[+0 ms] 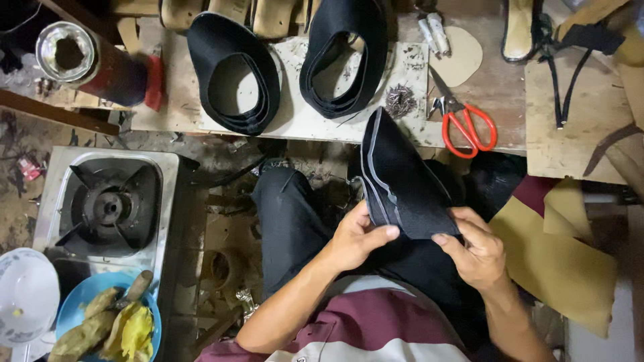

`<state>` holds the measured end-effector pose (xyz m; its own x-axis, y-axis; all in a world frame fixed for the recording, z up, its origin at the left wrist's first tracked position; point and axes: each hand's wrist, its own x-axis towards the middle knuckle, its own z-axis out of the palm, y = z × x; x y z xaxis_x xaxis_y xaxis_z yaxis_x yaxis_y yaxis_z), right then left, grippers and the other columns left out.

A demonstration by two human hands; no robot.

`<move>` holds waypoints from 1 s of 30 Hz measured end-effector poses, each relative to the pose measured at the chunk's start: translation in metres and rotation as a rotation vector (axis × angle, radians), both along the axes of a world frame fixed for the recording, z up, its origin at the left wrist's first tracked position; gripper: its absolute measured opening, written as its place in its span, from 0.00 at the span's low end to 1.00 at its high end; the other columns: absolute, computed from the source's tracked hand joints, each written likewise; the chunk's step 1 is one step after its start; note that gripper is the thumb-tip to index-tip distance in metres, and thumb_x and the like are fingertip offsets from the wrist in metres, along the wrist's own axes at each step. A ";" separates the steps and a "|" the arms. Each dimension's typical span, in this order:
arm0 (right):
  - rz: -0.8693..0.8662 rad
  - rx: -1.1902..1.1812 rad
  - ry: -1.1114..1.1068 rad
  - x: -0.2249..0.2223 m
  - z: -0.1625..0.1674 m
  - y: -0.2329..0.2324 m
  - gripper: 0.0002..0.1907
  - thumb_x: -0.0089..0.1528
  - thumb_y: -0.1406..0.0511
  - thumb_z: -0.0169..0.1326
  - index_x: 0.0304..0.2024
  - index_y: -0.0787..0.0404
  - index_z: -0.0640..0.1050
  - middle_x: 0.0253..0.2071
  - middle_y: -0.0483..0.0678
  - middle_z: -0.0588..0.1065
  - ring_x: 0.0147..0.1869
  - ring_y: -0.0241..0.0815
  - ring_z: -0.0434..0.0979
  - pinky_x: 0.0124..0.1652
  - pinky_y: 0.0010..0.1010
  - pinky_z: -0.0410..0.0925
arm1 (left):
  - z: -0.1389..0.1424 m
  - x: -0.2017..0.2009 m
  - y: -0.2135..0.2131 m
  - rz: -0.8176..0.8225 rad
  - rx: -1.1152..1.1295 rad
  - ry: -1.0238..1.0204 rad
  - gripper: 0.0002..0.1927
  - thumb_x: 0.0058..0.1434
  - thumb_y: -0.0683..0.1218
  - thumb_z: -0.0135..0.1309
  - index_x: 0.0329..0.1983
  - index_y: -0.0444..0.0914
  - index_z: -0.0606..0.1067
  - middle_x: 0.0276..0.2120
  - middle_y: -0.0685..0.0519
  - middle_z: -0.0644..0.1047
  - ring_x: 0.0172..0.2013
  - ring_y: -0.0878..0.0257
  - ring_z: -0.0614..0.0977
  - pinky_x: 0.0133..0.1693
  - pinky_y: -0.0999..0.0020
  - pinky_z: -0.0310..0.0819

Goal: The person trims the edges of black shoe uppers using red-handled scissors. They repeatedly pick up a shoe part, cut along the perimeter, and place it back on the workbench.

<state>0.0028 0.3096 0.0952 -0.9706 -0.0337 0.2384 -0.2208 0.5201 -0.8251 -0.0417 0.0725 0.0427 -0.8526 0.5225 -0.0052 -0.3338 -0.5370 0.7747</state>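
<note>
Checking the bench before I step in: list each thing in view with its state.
Black shoe upper: held up, pinched by both hands.
Left hand: gripping its near edge.
Right hand: gripping its near corner.
Red-handled scissors: lying nearly closed on the bench.
Gas stove: no pot on it, no flame seen.
Blue bowl: holding food.

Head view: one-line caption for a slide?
Both hands, left and right, hold a black shoe upper below a cluttered workbench.

Both hands [362, 236] [476, 249] close together, fingers pinched.

Matt black cloth piece [402, 181]; rough wooden bench [496, 87]; shiny metal stove [54, 194].
</note>
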 end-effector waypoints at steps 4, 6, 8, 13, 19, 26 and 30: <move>-0.142 -0.116 -0.066 0.008 -0.017 -0.006 0.10 0.62 0.70 0.60 0.45 0.69 0.80 0.39 0.45 0.78 0.38 0.34 0.74 0.40 0.24 0.68 | -0.007 -0.002 0.002 0.118 0.013 -0.037 0.19 0.70 0.38 0.55 0.63 0.33 0.71 0.56 0.51 0.78 0.56 0.63 0.78 0.62 0.63 0.70; -0.232 -0.238 -0.109 0.012 -0.028 -0.003 0.10 0.64 0.70 0.59 0.47 0.69 0.80 0.40 0.44 0.79 0.39 0.32 0.73 0.42 0.24 0.68 | -0.006 -0.003 -0.001 0.160 0.072 -0.078 0.20 0.70 0.38 0.56 0.64 0.33 0.71 0.56 0.50 0.78 0.56 0.61 0.78 0.62 0.62 0.70; -0.252 -0.388 -0.090 0.015 -0.037 0.004 0.10 0.66 0.70 0.57 0.49 0.69 0.79 0.43 0.43 0.78 0.44 0.30 0.75 0.48 0.22 0.69 | 0.001 -0.003 -0.007 0.193 0.187 -0.137 0.22 0.69 0.39 0.57 0.66 0.34 0.69 0.58 0.49 0.77 0.58 0.59 0.78 0.63 0.59 0.69; -0.202 -0.853 0.057 0.019 -0.031 0.023 0.03 0.73 0.72 0.54 0.47 0.67 0.77 0.41 0.48 0.78 0.39 0.32 0.75 0.45 0.23 0.69 | 0.027 -0.010 -0.049 0.270 0.630 -0.360 0.27 0.66 0.43 0.57 0.67 0.39 0.65 0.61 0.47 0.74 0.61 0.51 0.77 0.64 0.48 0.68; -0.192 -0.817 -0.019 0.022 0.001 0.003 0.11 0.68 0.71 0.55 0.52 0.66 0.77 0.47 0.51 0.78 0.45 0.36 0.79 0.45 0.28 0.74 | 0.040 -0.014 -0.063 0.331 0.512 -0.313 0.25 0.70 0.43 0.53 0.69 0.39 0.64 0.61 0.46 0.74 0.61 0.52 0.77 0.63 0.49 0.71; -0.040 0.114 -0.221 -0.006 0.025 -0.046 0.14 0.55 0.65 0.67 0.39 0.68 0.80 0.31 0.50 0.81 0.30 0.34 0.78 0.33 0.22 0.71 | 0.057 -0.006 -0.057 0.179 0.415 -0.396 0.25 0.71 0.44 0.54 0.69 0.34 0.65 0.62 0.45 0.74 0.60 0.55 0.78 0.63 0.54 0.72; 0.006 -0.355 -0.207 -0.025 0.039 -0.058 0.12 0.66 0.67 0.59 0.48 0.67 0.74 0.39 0.48 0.78 0.37 0.30 0.75 0.36 0.23 0.70 | 0.066 0.001 -0.061 0.099 0.339 -0.130 0.27 0.68 0.45 0.58 0.68 0.35 0.67 0.60 0.47 0.76 0.60 0.56 0.78 0.62 0.54 0.73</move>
